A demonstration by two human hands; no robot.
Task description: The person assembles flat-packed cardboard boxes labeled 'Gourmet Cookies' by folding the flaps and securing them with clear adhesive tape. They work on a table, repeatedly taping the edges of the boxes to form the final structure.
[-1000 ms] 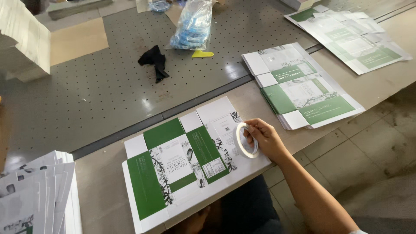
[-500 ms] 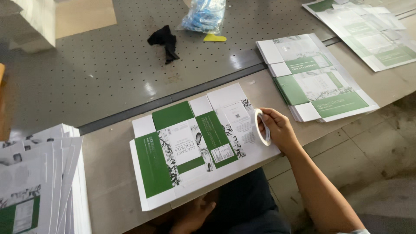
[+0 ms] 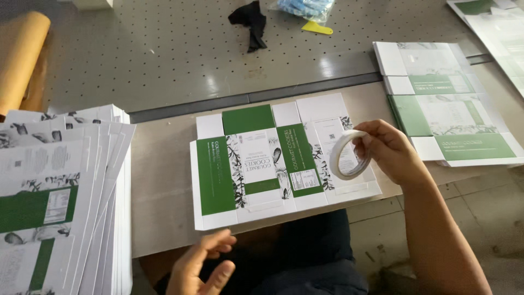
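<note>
Roll of white tape (image 3: pixel 347 154) sits right of centre in the frame, held upright on edge w/ its open ring facing the camera, just over the right end of a flat, unfolded green-and-white carton blank (image 3: pixel 273 161). Right hand (image 3: pixel 388 148) has it: grip closed on the roll's right rim, thumb and fingertips pinching the ring, forearm running down to the lower right corner. Blank lies printed side up on the tabletop (image 3: pixel 164 180), centre frame, its near edge at the tabletop's front edge; green panels at left and mid, white panels w/ leaf artwork between, flaps along top and bottom. Left hand (image 3: pixel 201 267) is at bottom centre, below the tabletop edge, palm up, fingers loosely spread, grip wide and holding nothing, not touching the blank. Left side of frame: tall fanned stack of the same blanks (image 3: pixel 60 191), well apart from the single blank. Right side: another stack of flat blanks (image 3: pixel 442 104), near the right hand but not touching. Beyond the tabletop, upper half: grey perforated cutting bed (image 3: pixel 164 60). On it, top centre, a crumpled black cloth (image 3: pixel 251 22); just right of that a small yellow scraper (image 3: pixel 317 28) beside a blue-and-clear plastic bag (image 3: pixel 305 6) at top edge. Brown cardboard roll (image 3: pixel 19 54) at upper left. Lower right shows tiled floor (image 3: pixel 491 218).
</note>
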